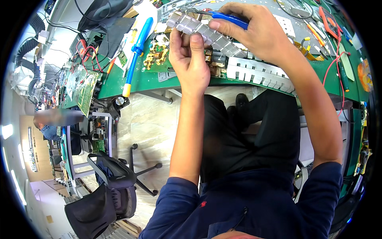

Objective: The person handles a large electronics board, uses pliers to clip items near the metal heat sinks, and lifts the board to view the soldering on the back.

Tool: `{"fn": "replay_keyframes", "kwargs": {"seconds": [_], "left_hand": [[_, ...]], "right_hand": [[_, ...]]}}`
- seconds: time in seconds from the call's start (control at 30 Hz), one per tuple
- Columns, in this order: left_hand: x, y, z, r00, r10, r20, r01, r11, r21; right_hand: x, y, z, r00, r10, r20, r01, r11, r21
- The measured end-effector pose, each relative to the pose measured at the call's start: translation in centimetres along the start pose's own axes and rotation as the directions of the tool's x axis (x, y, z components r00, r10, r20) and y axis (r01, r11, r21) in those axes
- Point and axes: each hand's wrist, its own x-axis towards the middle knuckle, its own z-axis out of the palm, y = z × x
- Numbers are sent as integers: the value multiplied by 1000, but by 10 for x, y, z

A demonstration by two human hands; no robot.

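Holding finned strip [211, 35]; blue-handled tool [227, 18]

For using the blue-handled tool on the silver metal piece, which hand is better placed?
Right, probably: the right hand holds the blue-handled tool, while the left hand supports the silver metal piece.

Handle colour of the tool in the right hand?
The tool handle is blue; head view shows it.
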Motion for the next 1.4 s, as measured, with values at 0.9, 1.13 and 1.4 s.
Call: {"fn": "replay_keyframes", "kwargs": {"seconds": [0.9,1.13,1.4], "left_hand": [[0,4,3,999,-41,-34,40,999,-28],[0,4,4,998,-47,-51,45,998,-39],[-1,4,4,997,-59,-51,57,997,-47]], "right_hand": [[5,-2,2,999,-33,-3,32,988,-151],[3,5,4,998,40,-53,-38,999,37],[2,9,7,999,-44,-18,45,999,5]]}}
